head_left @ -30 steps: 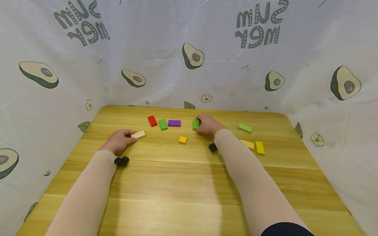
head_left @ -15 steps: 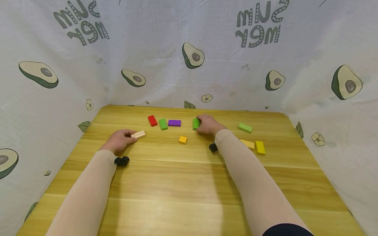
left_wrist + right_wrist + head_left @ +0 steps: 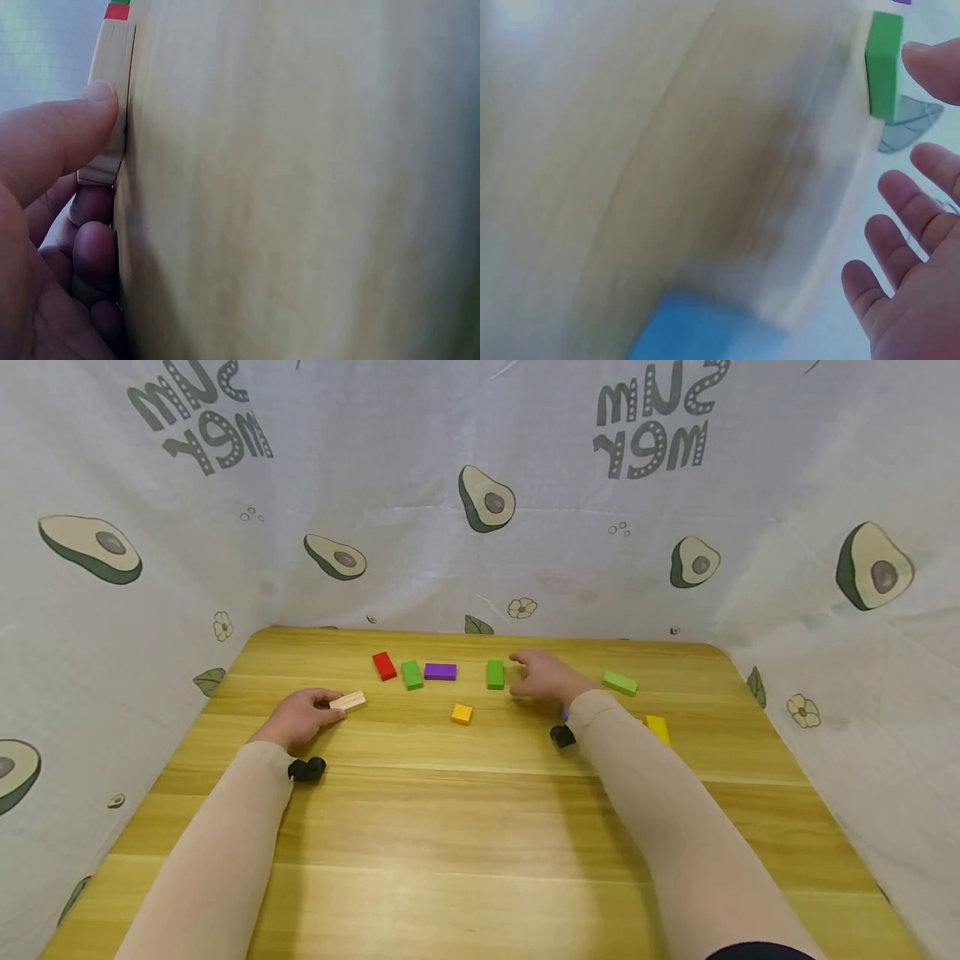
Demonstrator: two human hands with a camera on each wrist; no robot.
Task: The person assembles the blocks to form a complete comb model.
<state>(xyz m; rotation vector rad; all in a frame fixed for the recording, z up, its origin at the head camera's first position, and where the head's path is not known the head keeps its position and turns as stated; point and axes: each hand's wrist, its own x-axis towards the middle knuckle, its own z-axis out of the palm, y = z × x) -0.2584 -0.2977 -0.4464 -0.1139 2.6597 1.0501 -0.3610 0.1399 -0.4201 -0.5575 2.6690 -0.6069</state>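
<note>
My left hand (image 3: 296,718) pinches a plain wooden block (image 3: 349,702) at its near end, low over the tabletop. In the left wrist view the thumb presses on the side of this wooden block (image 3: 112,60). My right hand (image 3: 551,677) has its fingers spread, just to the right of a green block (image 3: 495,675). Nothing is between its fingers, and a gap shows between them and that block. The right wrist view has the green block (image 3: 883,67) near the thumb and a blue block (image 3: 712,330) at the bottom; my right forearm mostly hides the blue one in the head view.
Left of the green block lie a red block (image 3: 385,666), another green block (image 3: 412,675) and a purple block (image 3: 440,672). A short orange block (image 3: 462,714) sits nearer. Light green (image 3: 619,683) and yellow (image 3: 657,728) blocks lie at right. A printed curtain (image 3: 405,460) surrounds the table.
My right hand has let go of the green block and moved right, its fingers now apart. The green block stays in place. My left hand keeps holding the wooden block.
</note>
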